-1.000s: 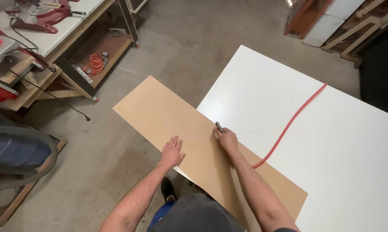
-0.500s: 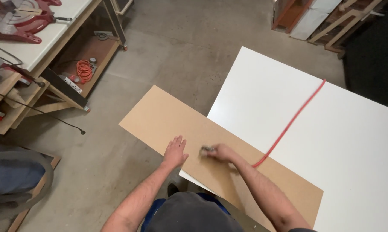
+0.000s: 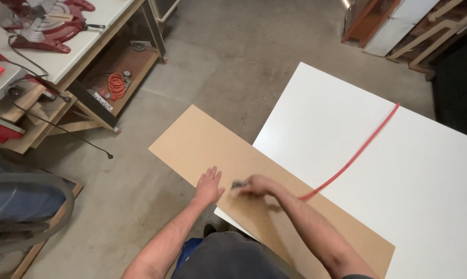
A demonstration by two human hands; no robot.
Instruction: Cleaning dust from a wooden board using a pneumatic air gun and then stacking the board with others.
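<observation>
A long tan fibreboard panel (image 3: 202,139) lies across the near-left edge of a large white table (image 3: 409,170), with its left end hanging out over the floor. My left hand (image 3: 209,186) rests flat on the panel, fingers spread. Just to its right, my right hand (image 3: 256,185) is closed around a small dark tool (image 3: 237,184), whose tip sits on the panel. The right hand is motion-blurred.
A red hose (image 3: 355,155) runs diagonally over the white table. A workbench (image 3: 63,57) at the left carries a red mitre saw (image 3: 44,23), with an orange cord (image 3: 117,83) on its lower shelf. Boards lean at the far right. The floor is concrete.
My right hand with the tool has drawn back along the panel toward me and now sits beside my left hand. The left hand stays pressed on the board.
</observation>
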